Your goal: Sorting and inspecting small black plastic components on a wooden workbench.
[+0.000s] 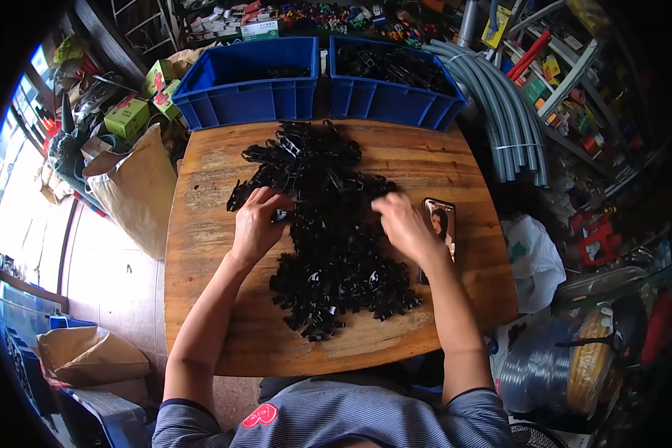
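Observation:
A large heap of small black plastic parts spreads down the middle of the wooden table. Longer black clip-like pieces lie at its far end. At the heap's left edge, my left hand is closed, with a small black plastic part between thumb and fingers. My right hand is on the heap's right side, its fingertips pinched together by the black parts. Whatever those fingertips hold is too small and dark to make out. Just right of that hand lies a phone with its screen lit, partly covered by my wrist.
Two blue bins stand along the table's far edge; the right one holds many black parts, the left one fewer. Grey pipes bundle at the far right. A paper sack stands left, a white plastic bag right.

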`<state>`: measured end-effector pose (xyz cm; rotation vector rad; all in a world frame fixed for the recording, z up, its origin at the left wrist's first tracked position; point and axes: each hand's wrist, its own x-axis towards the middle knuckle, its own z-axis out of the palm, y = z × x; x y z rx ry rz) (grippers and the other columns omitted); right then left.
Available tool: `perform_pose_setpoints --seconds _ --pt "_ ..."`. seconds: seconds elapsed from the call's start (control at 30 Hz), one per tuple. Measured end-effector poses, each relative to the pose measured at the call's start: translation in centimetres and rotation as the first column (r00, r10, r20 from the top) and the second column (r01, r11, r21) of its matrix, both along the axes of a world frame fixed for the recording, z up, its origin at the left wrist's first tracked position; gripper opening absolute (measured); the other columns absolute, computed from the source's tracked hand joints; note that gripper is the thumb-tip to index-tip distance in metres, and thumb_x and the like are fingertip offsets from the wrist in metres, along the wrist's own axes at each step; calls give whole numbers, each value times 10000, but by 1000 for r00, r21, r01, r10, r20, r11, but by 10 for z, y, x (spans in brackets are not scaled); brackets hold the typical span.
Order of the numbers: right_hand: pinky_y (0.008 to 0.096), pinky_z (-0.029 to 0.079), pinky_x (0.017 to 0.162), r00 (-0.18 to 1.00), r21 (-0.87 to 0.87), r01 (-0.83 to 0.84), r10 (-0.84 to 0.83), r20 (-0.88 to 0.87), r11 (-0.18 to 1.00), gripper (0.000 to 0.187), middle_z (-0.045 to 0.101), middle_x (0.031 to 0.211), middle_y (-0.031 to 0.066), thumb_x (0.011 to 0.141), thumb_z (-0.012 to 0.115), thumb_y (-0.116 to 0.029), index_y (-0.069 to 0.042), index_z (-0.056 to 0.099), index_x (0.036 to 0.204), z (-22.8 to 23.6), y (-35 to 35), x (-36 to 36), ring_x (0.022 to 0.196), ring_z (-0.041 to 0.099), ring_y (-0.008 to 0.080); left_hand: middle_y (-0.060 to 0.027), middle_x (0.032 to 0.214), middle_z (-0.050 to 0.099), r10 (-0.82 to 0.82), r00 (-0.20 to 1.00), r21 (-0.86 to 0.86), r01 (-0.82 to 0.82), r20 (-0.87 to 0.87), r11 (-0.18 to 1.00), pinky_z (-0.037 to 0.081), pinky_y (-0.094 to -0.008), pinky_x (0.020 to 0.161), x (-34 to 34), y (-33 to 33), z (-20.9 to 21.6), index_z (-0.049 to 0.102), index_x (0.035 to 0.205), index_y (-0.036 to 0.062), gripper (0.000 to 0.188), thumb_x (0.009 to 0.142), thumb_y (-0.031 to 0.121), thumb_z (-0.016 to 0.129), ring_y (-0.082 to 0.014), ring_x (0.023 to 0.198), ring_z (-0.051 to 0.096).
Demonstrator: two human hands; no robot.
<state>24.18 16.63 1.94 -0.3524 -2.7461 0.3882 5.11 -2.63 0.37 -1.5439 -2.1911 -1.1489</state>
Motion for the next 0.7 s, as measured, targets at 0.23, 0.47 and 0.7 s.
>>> perform_pose_setpoints --seconds 0.23,0.47,0.7 --pt "406 434 749 977 363 80 -145 155 928 101 553 825 125 735 520 30 -29 549 811 -3 -15 -16 836 541 292 -75 843 596 -194 980 -11 195 38 981 475 -334 693 24 7 15 600 785 54 177 638 -38 632 -255 814 573" --pt "393 439 756 996 285 16 -41 83 958 181 568 872 129 740 522 29 -31 571 904 6 -12 -61 861 551 293 -85 821 596 -123 991 94 117 60 989 474 -324 664 13 -6 13 611 800 47 159 668 -41 622 -259 761 581" --pt "323 462 784 997 -286 -56 35 -75 956 321 592 1002 151 765 601 -19 -4 566 1083 44 -36 28 940 565 270 -89 804 595 -18 966 58 3 259 998 476 -307 614 6 -18 31 624 815 47 125 705 -13 625 -252 676 585"
